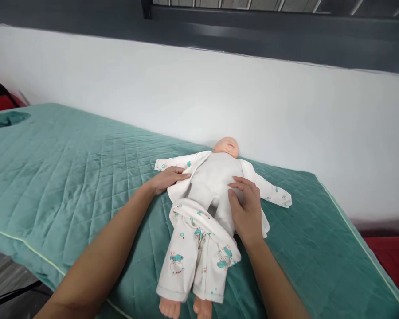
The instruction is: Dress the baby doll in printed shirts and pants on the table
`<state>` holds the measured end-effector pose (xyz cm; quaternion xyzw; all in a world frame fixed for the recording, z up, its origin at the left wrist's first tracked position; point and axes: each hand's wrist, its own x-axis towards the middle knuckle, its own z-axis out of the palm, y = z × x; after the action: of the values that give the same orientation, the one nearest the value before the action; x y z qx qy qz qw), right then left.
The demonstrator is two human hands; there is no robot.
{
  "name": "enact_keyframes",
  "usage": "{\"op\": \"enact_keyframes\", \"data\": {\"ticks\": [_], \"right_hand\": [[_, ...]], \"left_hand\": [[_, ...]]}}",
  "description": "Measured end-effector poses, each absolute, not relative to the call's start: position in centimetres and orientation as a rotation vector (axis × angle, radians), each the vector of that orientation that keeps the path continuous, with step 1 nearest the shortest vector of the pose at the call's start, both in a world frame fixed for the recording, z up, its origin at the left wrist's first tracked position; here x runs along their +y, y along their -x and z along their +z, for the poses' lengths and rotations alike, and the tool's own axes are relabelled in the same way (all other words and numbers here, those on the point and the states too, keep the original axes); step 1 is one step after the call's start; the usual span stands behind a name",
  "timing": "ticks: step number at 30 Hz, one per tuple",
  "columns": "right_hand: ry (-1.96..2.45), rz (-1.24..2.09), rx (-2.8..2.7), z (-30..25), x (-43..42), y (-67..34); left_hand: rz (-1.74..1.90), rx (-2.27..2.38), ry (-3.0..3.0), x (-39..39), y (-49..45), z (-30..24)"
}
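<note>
A baby doll (216, 175) lies on its back, its head toward the wall, with a white cloth body. It wears a white patterned baby shirt (275, 193), spread open at the front with both sleeves out sideways. White patterned trousers (182, 248) sit low on the legs, waistband around the thighs and bare feet sticking out below. At the shirt's left flap, my left hand (169, 179) has its fingers closed on the cloth edge. My right hand (246, 204) rests over the doll's right-hand side near the hip, fingers curved and thumb apart, holding nothing visible.
Under the doll is a green quilted bed cover (86, 173) with a hole (8, 118) at the far left. Behind it rises a white wall (153, 88) below a dark ledge (219, 37). Something red (390, 261) stands beyond the right edge.
</note>
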<state>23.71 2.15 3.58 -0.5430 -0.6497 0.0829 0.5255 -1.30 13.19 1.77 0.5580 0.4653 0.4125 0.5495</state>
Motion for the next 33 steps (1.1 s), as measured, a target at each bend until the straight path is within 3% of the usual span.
{"op": "enact_keyframes", "data": {"ticks": [6, 12, 23, 28, 33], "right_hand": [[1.321, 0.261, -1.559, 3.3, 1.8, -23.0], [1.308, 0.306, -1.557, 3.0, 1.6, -22.9], [1.170, 0.534, -1.139, 2.6, 1.6, -23.1], [1.168, 0.376, -1.331, 3.5, 0.9, -23.4], [1.070, 0.454, -1.908, 4.9, -0.1, -22.9]], "left_hand": [[1.387, 1.160, -1.057, 14.0, 2.3, 1.5], [1.182, 1.292, -0.968, 12.1, 4.0, 1.8], [1.195, 2.188, -1.688, 9.1, 2.7, 1.0], [1.441, 1.626, -1.658, 6.4, 0.7, 1.3], [1.147, 1.110, -1.552, 5.0, -0.7, 2.6]]}}
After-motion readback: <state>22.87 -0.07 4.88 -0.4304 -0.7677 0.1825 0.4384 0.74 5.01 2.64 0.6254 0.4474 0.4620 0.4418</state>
